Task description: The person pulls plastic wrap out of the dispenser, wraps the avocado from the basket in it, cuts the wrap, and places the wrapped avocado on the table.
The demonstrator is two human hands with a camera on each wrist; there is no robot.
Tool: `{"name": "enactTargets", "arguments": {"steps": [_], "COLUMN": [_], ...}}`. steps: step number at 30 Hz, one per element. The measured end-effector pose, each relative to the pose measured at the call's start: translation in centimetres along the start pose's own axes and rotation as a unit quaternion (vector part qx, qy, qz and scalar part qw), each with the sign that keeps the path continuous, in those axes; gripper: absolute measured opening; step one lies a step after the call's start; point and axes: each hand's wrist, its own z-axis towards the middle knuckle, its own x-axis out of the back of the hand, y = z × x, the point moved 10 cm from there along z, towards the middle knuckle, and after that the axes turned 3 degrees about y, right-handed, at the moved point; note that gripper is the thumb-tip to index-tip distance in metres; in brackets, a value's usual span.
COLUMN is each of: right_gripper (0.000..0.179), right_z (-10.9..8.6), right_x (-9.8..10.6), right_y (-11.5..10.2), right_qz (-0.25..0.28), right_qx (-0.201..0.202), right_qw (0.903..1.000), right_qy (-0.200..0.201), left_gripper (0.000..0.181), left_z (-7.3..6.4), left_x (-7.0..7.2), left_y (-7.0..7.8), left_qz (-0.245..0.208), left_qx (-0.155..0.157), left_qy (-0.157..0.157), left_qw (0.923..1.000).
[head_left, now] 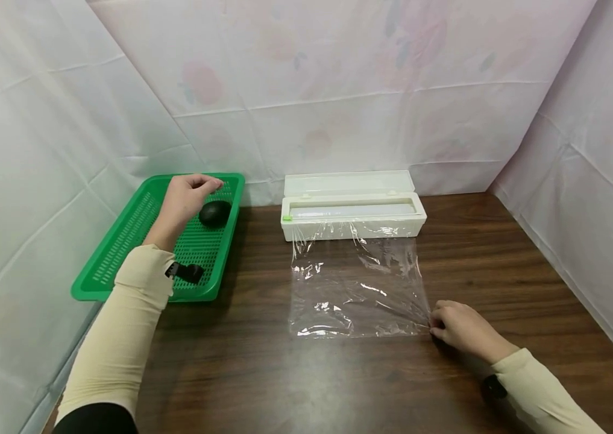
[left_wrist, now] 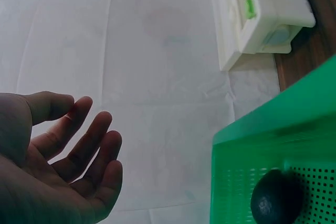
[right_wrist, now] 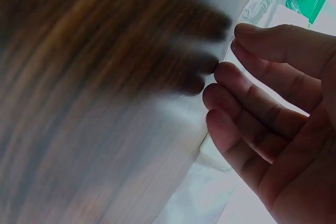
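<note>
A clear sheet of cling film (head_left: 360, 289) stretches from a white dispenser box (head_left: 352, 226) toward the front of the table. At the sheet's front right corner my right hand (head_left: 465, 328) pinches the film between thumb and index finger, its other fingers loosely bent in the right wrist view. My left hand (head_left: 184, 199) hovers over a green basket (head_left: 223, 265) and holds nothing. Its fingers are loosely curled, thumb close to the index finger, in the left wrist view. Inside the basket lies a dark oval fruit, like an avocado (head_left: 214, 214), just right of that hand in the head view.
The dispenser's lid (head_left: 348, 182) stands raised against the back curtain (head_left: 306, 78). A green slider (head_left: 287, 218) sits at the box's left end. White curtains enclose the brown wooden table (head_left: 263, 374) at the back and both sides.
</note>
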Motion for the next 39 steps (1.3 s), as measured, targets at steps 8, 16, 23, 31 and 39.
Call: {"name": "enactTargets", "arguments": {"steps": [8,16,23,31,39], "right_gripper": [0.028,0.028,0.029,0.024,0.023], "right_z": [-0.1,-0.2,-0.2,0.0,-0.1], "right_x": [0.3,0.3,0.3,0.4,-0.2], "right_y": [0.1,0.0,0.2,0.5,0.4], "right_qz": [-0.002,-0.003,-0.008,-0.001,0.009], "right_qx": [-0.013,-0.013,-0.014,-0.02,-0.028], "right_qw": [0.9999,0.9999,0.9998,0.9998,0.9995], "right_qy": [0.01,0.011,0.007,0.003,-0.008], "left_gripper": [0.046,0.045,0.051,0.052,0.054], "left_z": [1.4,2.2,2.9,3.8,4.2], "left_x": [-0.6,-1.0,-0.1,1.1,1.4], "left_y": [0.4,0.5,0.7,-0.5,-3.3], "left_qz": [-0.001,0.011,0.048,0.067,0.06], "left_qx": [0.01,0.018,0.021,0.018,0.048], "left_qy": [-0.001,-0.01,-0.009,0.011,0.021], "left_qw": [1.0,0.9997,0.9986,0.9975,0.9968]}}
